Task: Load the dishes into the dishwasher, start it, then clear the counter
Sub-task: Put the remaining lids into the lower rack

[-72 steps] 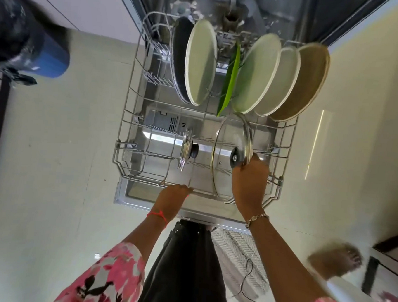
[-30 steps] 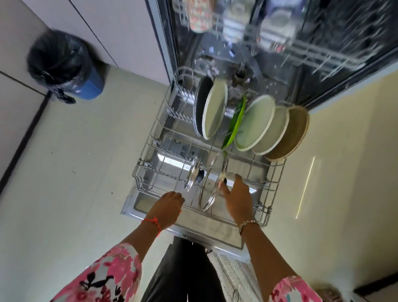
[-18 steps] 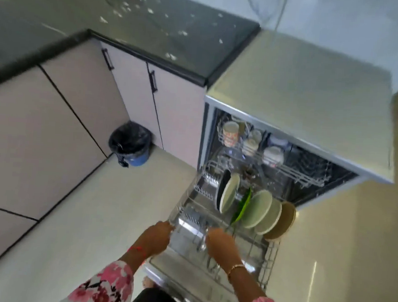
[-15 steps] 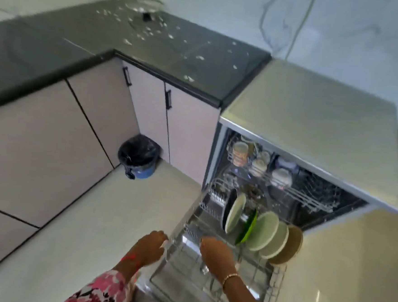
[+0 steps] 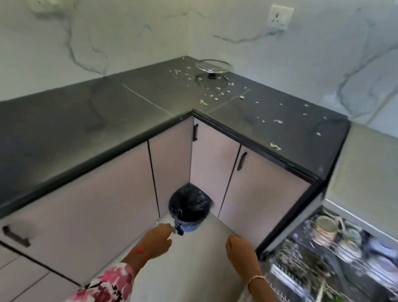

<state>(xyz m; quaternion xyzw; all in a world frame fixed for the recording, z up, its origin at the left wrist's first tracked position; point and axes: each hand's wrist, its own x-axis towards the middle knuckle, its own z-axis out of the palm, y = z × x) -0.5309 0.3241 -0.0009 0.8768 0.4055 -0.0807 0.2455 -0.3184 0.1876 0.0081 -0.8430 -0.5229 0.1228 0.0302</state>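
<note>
Now holding nothing, fingers loosely curled, over floor: left hand (image 5: 157, 238), right hand (image 5: 240, 251). Resting on crumb-strewn counter (image 5: 77, 118) near far corner: glass lid (image 5: 212, 65). Standing open at lower right: loaded dishwasher (image 5: 326, 266).

Soft, even light fills the room, and I cannot tell its source. The white wall (image 5: 225, 23) is bright with a faint green cast. The dark counter (image 5: 77, 123) carries a dull sheen and mirrors the glass lid (image 5: 212, 65). Shadow sits under the counter's overhang and in the corner behind the bin (image 5: 188, 209). Blur smears my left hand (image 5: 156, 241), my right hand (image 5: 241, 253) and, worst, the dishwasher racks (image 5: 326, 266). Straight edges bow towards the frame's borders.
</note>
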